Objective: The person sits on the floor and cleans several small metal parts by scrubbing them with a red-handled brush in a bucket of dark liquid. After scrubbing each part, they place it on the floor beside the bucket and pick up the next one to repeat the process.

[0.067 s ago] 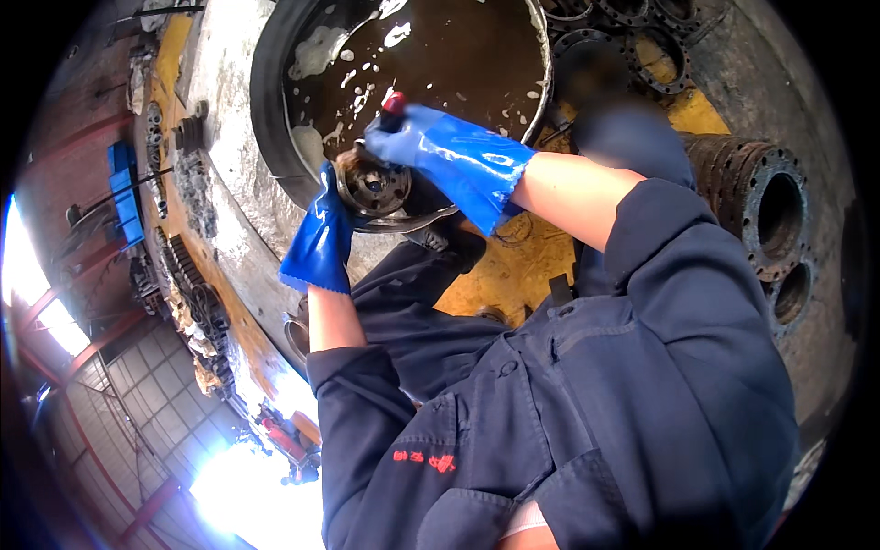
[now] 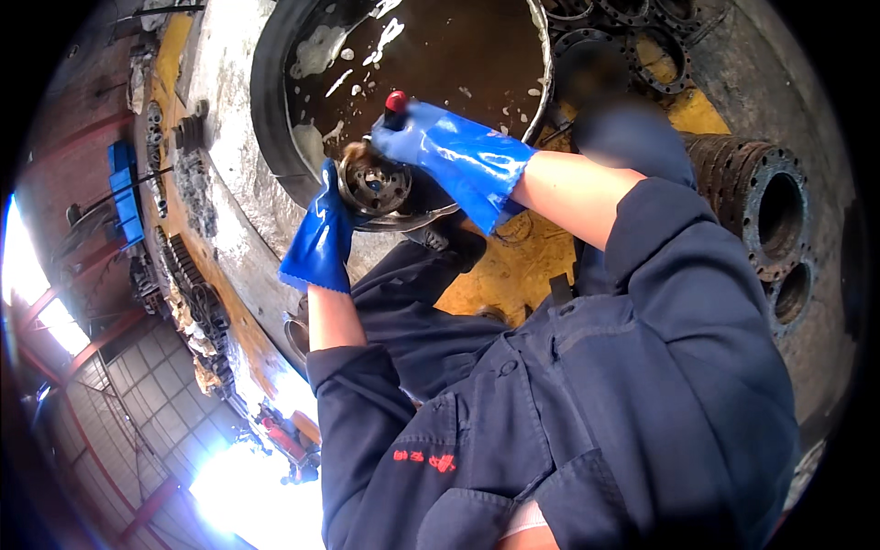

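My left hand (image 2: 324,220), in a blue rubber glove, grips the left edge of a round metal flange (image 2: 374,186) with holes around its face. The flange is held tilted at the near rim of a big round tub (image 2: 269,110) of brown, foamy liquid. In a matching glove, my right hand (image 2: 403,135) is closed around a brush with a red-tipped dark handle (image 2: 395,103). Its brownish bristles (image 2: 355,151) meet the far edge of the flange. The fingers of my left hand behind the flange are hidden.
Rusty flanged cylinders (image 2: 775,211) lie at the right, and several dark metal rings (image 2: 657,60) lie at the far right. Shafts and other machine parts (image 2: 197,284) line the left side, with a blue box (image 2: 126,192) beyond. My knees are close under the tub.
My right hand and the brush have shifted slightly to the right along the flange's far edge. My left hand and the flange have stayed nearly still.
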Tool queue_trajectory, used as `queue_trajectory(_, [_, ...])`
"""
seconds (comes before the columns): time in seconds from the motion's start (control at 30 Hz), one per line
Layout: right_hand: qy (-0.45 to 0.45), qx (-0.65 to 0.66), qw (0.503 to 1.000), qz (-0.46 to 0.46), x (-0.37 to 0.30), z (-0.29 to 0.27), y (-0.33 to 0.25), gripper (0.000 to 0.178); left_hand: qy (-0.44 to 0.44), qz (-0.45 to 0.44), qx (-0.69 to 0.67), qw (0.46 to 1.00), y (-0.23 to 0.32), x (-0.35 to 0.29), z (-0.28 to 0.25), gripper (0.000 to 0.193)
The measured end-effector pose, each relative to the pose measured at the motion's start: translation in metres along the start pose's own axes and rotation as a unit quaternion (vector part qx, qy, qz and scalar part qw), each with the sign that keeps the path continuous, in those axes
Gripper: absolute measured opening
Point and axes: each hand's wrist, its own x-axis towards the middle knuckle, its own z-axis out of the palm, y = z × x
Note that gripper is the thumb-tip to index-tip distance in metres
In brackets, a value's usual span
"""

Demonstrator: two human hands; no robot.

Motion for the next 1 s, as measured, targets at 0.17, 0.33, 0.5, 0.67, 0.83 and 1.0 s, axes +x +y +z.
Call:
queue_trajectory(0.17, [0.0,-0.071,0.995,0.068,-0.023,-0.007,0.0,0.035,-0.066,-0.015,0.066,0.996,-0.008,-0.002,-0.014,0.046])
queue_trajectory(0.33, [-0.03,-0.12,0.991,-0.056,-0.058,-0.019,0.003,0.035,-0.119,0.037,0.103,0.987,0.0,-0.015,-0.022,0.036])
queue_trajectory(0.5, [0.099,-0.366,0.925,0.021,-0.076,-0.011,-0.003,0.041,-0.232,0.068,0.302,0.922,0.006,0.012,-0.056,0.036])
queue_trajectory(0.67, [0.211,-0.472,0.855,-0.049,-0.069,-0.011,0.041,0.037,-0.262,0.318,0.353,0.84,-0.021,0.041,-0.063,0.032])
queue_trajectory(0.83, [0.286,-0.477,0.831,0.006,-0.05,-0.012,0.057,0.036,-0.196,0.175,0.138,0.955,-0.017,0.005,-0.031,0.025])
queue_trajectory(1.0, [0.266,-0.465,0.844,0.017,-0.041,-0.012,0.059,0.036,-0.095,0.114,0.026,0.989,-0.013,-0.027,-0.021,0.032])
